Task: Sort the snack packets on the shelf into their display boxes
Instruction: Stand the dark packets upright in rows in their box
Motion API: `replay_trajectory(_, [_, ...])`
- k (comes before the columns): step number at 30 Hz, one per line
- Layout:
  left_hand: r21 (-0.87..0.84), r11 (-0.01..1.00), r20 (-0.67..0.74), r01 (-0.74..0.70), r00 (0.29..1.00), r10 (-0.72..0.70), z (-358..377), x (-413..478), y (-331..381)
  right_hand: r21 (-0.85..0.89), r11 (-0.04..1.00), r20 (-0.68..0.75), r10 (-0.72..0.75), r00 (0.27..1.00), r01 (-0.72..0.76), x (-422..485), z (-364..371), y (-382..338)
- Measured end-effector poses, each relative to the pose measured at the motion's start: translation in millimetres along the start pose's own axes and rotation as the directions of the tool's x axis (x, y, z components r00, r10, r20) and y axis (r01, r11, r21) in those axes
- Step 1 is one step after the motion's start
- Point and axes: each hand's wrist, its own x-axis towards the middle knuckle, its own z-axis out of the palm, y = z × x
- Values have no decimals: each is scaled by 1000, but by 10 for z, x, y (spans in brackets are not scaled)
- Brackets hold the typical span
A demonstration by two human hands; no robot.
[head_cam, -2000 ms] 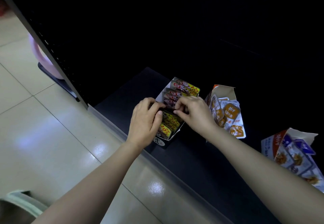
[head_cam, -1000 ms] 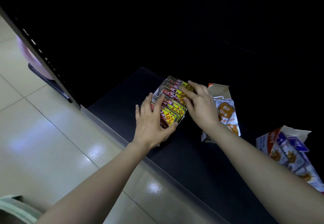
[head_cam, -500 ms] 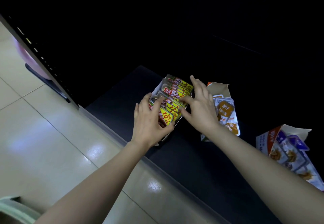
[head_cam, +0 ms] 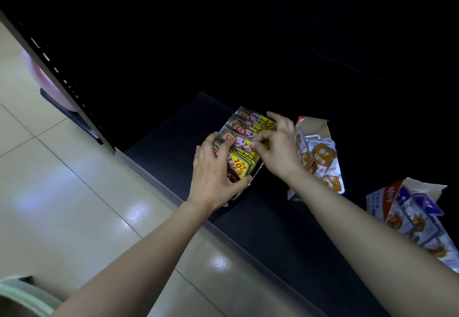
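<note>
The left grip [head_cam: 213, 175] is curled round the front of the packets [head_cam: 239, 165]. Its fingers lie over their tops and its thumb sits low by the front of the box [head_cam: 255, 174]. The right grip [head_cam: 278, 147] is bent too. Its thumb and first finger pinch the top edge of a packet in the middle of the row, and its other fingers reach to the packets at the back. So both grips are closed on the packets, not open.

The red and yellow packets stand in a row inside their box, which sits on the dark shelf [head_cam: 273, 229] near its front edge. I think the step in hand is tidying this row so the packets sit straight and snug. The next move likely needs a soft push from both sides to square them up, without bending them or tipping the box.

Both arms reach forward and down from the bottom of the view. The wrists are close, with the row between them.

Just beside the right grip is the orange box [head_cam: 313, 125] with its packets leaning out. Farther right, the blue box [head_cam: 380, 197] looks messy as well, so both may need sorting.
</note>
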Motion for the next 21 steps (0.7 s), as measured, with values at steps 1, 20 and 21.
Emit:
replay_trajectory(1, [13, 1000, 2, 9, 1000, -9, 5, 13, 11, 37, 999, -61, -11, 998, 13, 25, 19, -23])
replay_trajectory(20, [167, 985, 123, -42, 992, 22, 46, 80, -56, 181, 980, 210, -121, 970, 83, -155, -6, 294])
replay_trajectory(21, [157, 987, 117, -41, 993, 22, 47, 71, -65, 180, 980, 194, -119, 974, 84, -148, -12, 280])
